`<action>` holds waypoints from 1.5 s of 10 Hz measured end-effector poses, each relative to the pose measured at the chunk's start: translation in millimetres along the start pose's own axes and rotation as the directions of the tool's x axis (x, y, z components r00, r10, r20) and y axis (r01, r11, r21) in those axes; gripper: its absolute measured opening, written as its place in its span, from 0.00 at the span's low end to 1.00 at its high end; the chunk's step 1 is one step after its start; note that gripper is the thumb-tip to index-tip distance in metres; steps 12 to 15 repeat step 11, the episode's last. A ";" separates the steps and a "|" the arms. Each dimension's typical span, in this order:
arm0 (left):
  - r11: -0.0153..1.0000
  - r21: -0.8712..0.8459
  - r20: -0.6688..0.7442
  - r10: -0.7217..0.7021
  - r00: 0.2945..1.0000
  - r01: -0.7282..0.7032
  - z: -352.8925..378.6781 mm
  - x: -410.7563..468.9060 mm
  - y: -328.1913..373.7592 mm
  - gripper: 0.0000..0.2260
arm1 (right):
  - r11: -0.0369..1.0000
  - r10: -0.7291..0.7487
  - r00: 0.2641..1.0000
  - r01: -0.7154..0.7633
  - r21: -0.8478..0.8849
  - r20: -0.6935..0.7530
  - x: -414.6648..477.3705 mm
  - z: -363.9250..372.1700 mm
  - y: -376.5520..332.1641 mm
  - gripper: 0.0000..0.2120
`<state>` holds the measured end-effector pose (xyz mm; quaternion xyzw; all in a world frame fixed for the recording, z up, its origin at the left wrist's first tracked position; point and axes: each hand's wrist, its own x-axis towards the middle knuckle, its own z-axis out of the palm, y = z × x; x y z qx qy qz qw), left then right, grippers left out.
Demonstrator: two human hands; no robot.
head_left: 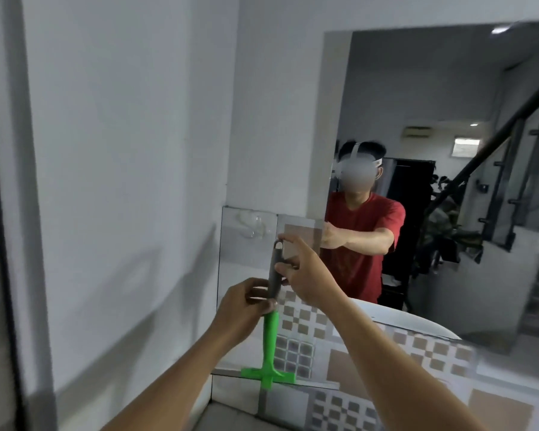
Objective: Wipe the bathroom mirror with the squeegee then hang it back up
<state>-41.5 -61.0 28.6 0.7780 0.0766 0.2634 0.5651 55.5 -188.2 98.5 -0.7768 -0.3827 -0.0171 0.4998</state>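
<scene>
The squeegee (269, 337) is bright green at the bottom, with a green blade bar. Its handle grip is dark grey. The wall (122, 135) is plain white with soft grey shadows. The tiles (296, 325) have a checker pattern of little brown and white squares, and some are grey and white. One big tile is plain light brown. In the mirror (448, 150), the person's shirt is red and the stair rail is black.
</scene>
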 end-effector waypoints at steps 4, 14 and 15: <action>0.995 0.023 -0.160 0.103 0.982 -0.101 -17.5 68.5 -35.7 0.23 | 1.000 -0.001 0.999 0.001 -0.004 -0.054 74.4 48.3 27.5 0.23; 0.988 0.031 -0.253 0.151 0.956 -0.148 -8.6 92.1 -55.2 0.25 | 0.997 0.002 0.997 -0.008 -0.082 -0.076 75.3 49.0 35.4 0.26; 0.988 0.031 -0.253 0.151 0.956 -0.148 -8.6 92.1 -55.2 0.25 | 0.997 0.002 0.997 -0.008 -0.082 -0.076 75.3 49.0 35.4 0.26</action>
